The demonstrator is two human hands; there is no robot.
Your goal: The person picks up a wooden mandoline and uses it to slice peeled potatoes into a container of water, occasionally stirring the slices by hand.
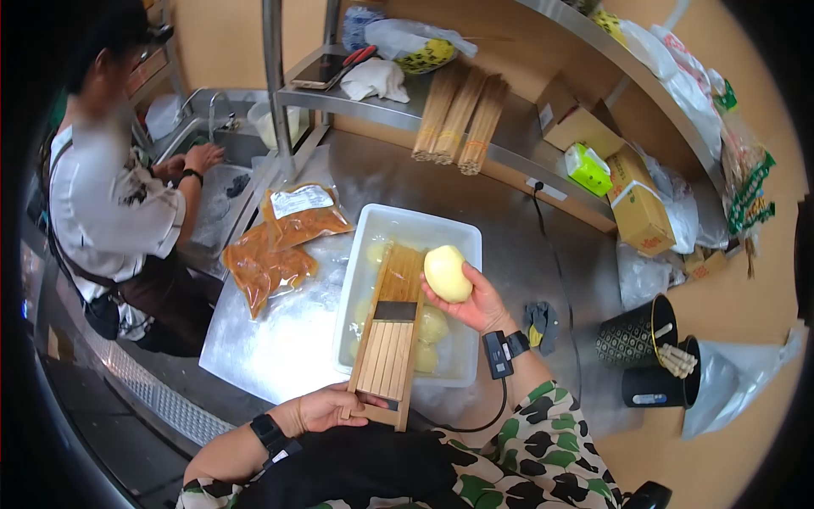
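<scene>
A peeled potato [448, 273] rests in my right hand [476, 304], fingers curled round its underside, above the right part of a white plastic tub [471, 254]. My left hand [326, 410] grips the near end of a wooden mandoline slicer [386, 352]. The slicer has a dark metal blade across its middle, and its far end slopes down into the tub. More peeled potatoes [431, 327] lie in water in the tub, partly hidden by the slicer.
Two bags of orange-brown sauce [275, 263] lie left of the tub on the steel table [246, 356]. Bundles of wooden skewers [458, 123] sit on the shelf. Dark containers [653, 373] stand at right, near a black cable [551, 246]. A co-worker [119, 187] stands at the sink, left.
</scene>
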